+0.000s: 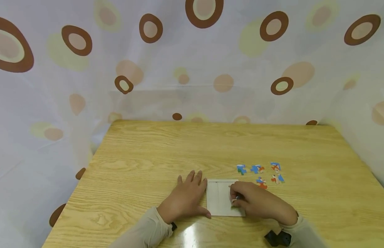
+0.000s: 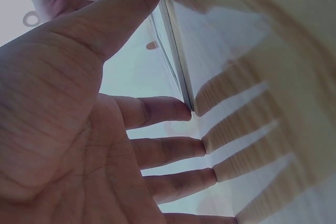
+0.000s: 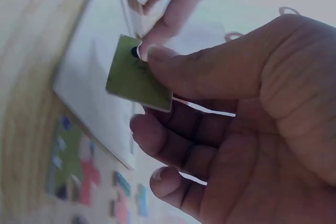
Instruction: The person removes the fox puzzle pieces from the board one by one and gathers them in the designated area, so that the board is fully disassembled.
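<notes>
A shallow white puzzle tray (image 1: 218,201) lies flat on the wooden table. My left hand (image 1: 187,195) rests along its left edge with fingers spread; the thumb is by the near left corner. In the left wrist view the index fingertip (image 2: 181,109) is right at the tray's edge. Over the tray's right side, my right hand (image 1: 257,200) pinches a jigsaw piece (image 3: 128,80) between thumb and fingers. Its visible face is green with a small dark mark, and it is tilted above the tray. The thumb covers part of the piece.
Several loose jigsaw pieces lie right of the tray, among them a blue and green one (image 1: 241,168), a blue and orange one (image 1: 257,168) and a red one (image 1: 261,183). Table wood (image 1: 142,151) surrounds them. A patterned curtain (image 1: 192,69) hangs behind the table's far edge.
</notes>
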